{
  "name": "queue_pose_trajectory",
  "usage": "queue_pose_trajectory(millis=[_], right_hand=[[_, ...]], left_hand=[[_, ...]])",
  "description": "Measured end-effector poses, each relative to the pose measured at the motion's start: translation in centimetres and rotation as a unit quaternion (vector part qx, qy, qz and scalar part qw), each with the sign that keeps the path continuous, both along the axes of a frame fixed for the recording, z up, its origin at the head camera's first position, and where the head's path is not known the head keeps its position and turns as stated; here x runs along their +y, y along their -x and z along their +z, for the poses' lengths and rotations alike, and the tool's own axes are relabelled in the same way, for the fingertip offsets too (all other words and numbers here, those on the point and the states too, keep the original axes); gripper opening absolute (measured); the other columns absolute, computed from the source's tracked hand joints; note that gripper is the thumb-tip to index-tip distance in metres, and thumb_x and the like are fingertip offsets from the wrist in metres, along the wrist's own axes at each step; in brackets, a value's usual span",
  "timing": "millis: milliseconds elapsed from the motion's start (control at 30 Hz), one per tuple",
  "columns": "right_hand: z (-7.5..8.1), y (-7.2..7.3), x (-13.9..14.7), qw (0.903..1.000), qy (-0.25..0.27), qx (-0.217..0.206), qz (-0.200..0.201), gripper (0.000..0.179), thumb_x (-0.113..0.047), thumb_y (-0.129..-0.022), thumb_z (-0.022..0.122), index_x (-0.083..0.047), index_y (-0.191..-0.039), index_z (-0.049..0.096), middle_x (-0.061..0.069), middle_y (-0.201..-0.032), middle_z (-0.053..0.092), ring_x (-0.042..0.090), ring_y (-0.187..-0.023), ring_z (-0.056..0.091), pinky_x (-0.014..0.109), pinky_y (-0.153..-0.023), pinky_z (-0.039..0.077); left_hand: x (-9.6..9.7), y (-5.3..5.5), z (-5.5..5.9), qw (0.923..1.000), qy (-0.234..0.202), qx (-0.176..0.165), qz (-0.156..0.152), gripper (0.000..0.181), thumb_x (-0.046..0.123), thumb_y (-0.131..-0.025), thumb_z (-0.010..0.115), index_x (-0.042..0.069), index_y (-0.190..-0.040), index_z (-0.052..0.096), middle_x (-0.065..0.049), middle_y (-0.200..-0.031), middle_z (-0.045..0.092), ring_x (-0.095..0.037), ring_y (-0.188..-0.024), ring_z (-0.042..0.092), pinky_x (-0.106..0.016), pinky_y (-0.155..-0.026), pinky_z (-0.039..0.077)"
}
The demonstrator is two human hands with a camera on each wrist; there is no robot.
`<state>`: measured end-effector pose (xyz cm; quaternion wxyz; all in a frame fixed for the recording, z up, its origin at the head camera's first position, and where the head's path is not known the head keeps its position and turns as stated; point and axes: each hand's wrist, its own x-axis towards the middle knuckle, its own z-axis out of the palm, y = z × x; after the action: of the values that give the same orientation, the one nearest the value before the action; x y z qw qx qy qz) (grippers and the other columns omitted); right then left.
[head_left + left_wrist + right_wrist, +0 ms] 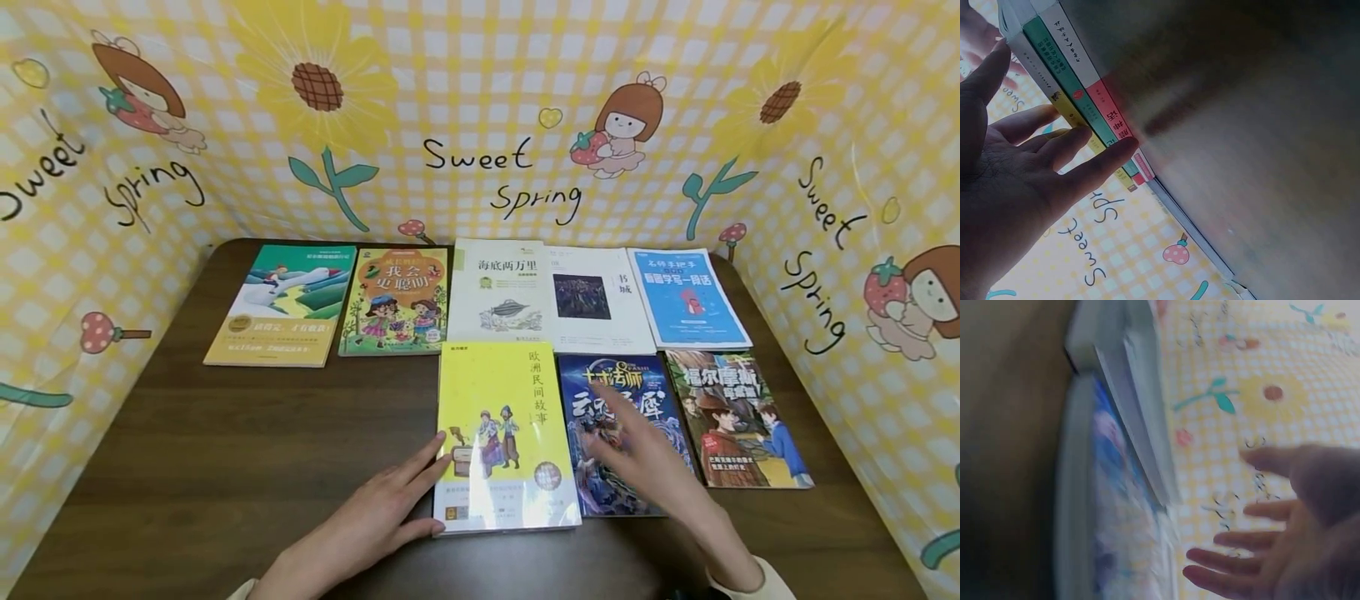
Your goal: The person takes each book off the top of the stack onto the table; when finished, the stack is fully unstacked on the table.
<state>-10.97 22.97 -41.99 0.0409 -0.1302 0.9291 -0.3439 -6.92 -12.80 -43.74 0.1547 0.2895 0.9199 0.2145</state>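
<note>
My left hand [375, 504] rests its extended fingers and thumb against the left side of a yellow storybook [487, 383]. This is the top book of a stack. In the left wrist view, the left hand [1019, 181] touches the spines, where a green-spined book [1060, 72] and a white-and-red-spined book [1075, 47] lie with the yellow one. Over a dark blue comic-style book [600, 496], to the right of the stack, my right hand [637, 454] hovers with fingers spread. Blurred in the right wrist view, the right hand [1316, 531] holds nothing and is apart from the books.
Behind stand flat in a row a green-and-gold book [277, 308], an orange book [393, 300], two pale books, including a submarine-cover one [498, 287], and a light blue book [690, 296]. A detective book [738, 417] lies right. Yellow checked cloth [487, 100] surrounds the dark table [300, 425].
</note>
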Motion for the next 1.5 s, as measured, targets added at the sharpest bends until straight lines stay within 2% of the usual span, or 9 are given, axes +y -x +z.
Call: queue_pose_trajectory(millis=[167, 367, 633, 1067, 1167, 1333, 1367, 1400, 1500], right_hand=[[-1.5, -0.1, -1.2, 0.9934, -0.013, -0.048, 0.104, 0.092, -0.050, -0.082, 0.071, -0.027, -0.155, 0.020, 0.008, -0.161, 0.011, 0.039, -0.141, 0.021, 0.067, -0.101, 0.028], [-2.3, -0.2, -1.5, 0.9859, -0.050, -0.039, 0.155, 0.100, -0.063, -0.070, 0.074, -0.026, -0.152, 0.030, 0.008, -0.161, 0.013, 0.038, -0.143, 0.020, 0.066, -0.106, 0.023], [-2.6, -0.2, -1.7, 0.9821, -0.080, -0.021, 0.169, 0.104, -0.067, -0.068, 0.072, -0.025, -0.153, 0.030, 0.010, -0.160, 0.013, 0.038, -0.143, 0.018, 0.066, -0.107, 0.019], [-2.4, -0.5, -2.1, 0.9789, -0.110, -0.024, 0.171, 0.102, -0.072, -0.069, 0.067, -0.027, -0.153, 0.029, 0.011, -0.160, 0.014, 0.039, -0.143, 0.017, 0.068, -0.104, 0.023], [-2.3, -0.4, -2.2, 0.9777, -0.115, -0.020, 0.175, 0.101, -0.073, -0.071, 0.064, -0.026, -0.153, 0.028, 0.013, -0.159, 0.014, 0.040, -0.143, 0.017, 0.068, -0.104, 0.024], [-2.2, -0.5, -2.1, 0.9781, -0.116, -0.025, 0.171, 0.100, -0.072, -0.072, 0.064, -0.026, -0.153, 0.028, 0.014, -0.159, 0.016, 0.040, -0.143, 0.017, 0.068, -0.104, 0.024], [-2.2, -0.5, -2.1, 0.9779, -0.117, -0.024, 0.172, 0.100, -0.072, -0.072, 0.064, -0.026, -0.153, 0.028, 0.014, -0.159, 0.016, 0.040, -0.143, 0.017, 0.068, -0.104, 0.024], [-2.2, -0.5, -2.0, 0.9778, -0.117, -0.022, 0.172, 0.100, -0.072, -0.072, 0.064, -0.025, -0.153, 0.028, 0.015, -0.159, 0.016, 0.040, -0.143, 0.018, 0.068, -0.104, 0.024], [-2.2, -0.5, -2.0, 0.9776, -0.116, -0.018, 0.175, 0.100, -0.071, -0.073, 0.065, -0.025, -0.153, 0.028, 0.015, -0.159, 0.016, 0.040, -0.143, 0.018, 0.068, -0.104, 0.024]], left_hand=[[0.1, 0.1, 0.0, 0.9999, -0.005, -0.012, 0.003, 0.073, 0.049, -0.091, 0.060, 0.018, -0.151, 0.034, 0.000, -0.162, 0.012, -0.027, -0.131, 0.045, -0.052, -0.099, 0.042], [0.4, 0.1, -0.1, 0.9969, -0.035, -0.051, 0.048, 0.079, 0.049, -0.088, 0.065, 0.020, -0.153, 0.030, -0.005, -0.161, 0.011, -0.033, -0.128, 0.047, -0.053, -0.092, 0.047], [1.5, 0.5, 0.3, 0.9694, -0.106, -0.169, 0.143, 0.086, 0.049, -0.083, 0.071, 0.016, -0.152, 0.031, -0.014, -0.157, 0.023, -0.037, -0.138, 0.032, -0.059, -0.102, 0.035], [2.8, 0.4, 1.8, 0.9418, -0.212, -0.165, 0.201, 0.051, 0.010, -0.089, 0.069, 0.006, -0.137, 0.053, -0.030, -0.145, 0.037, -0.041, -0.128, 0.045, -0.044, -0.093, 0.048], [2.6, 0.5, 1.9, 0.9153, -0.271, -0.186, 0.233, 0.050, 0.006, -0.087, 0.070, 0.006, -0.134, 0.056, -0.028, -0.143, 0.041, -0.040, -0.125, 0.048, -0.041, -0.092, 0.049], [1.8, 1.2, 1.5, 0.8094, -0.408, -0.325, 0.269, 0.064, 0.007, -0.086, 0.071, 0.009, -0.144, 0.043, -0.025, -0.133, 0.051, -0.032, -0.108, 0.063, -0.039, -0.083, 0.054], [1.8, 1.3, 1.4, 0.7939, -0.424, -0.346, 0.265, 0.068, 0.007, -0.087, 0.071, 0.010, -0.147, 0.039, -0.025, -0.129, 0.054, -0.030, -0.104, 0.065, -0.039, -0.080, 0.055], [1.8, 1.4, 1.2, 0.7825, -0.435, -0.363, 0.259, 0.071, 0.006, -0.087, 0.070, 0.010, -0.149, 0.035, -0.026, -0.125, 0.057, -0.030, -0.099, 0.067, -0.040, -0.078, 0.056], [2.1, 1.5, 0.8, 0.7751, -0.450, -0.374, 0.238, 0.075, 0.000, -0.089, 0.066, 0.013, -0.152, 0.028, -0.027, -0.111, 0.065, -0.030, -0.091, 0.069, -0.041, -0.070, 0.057]])
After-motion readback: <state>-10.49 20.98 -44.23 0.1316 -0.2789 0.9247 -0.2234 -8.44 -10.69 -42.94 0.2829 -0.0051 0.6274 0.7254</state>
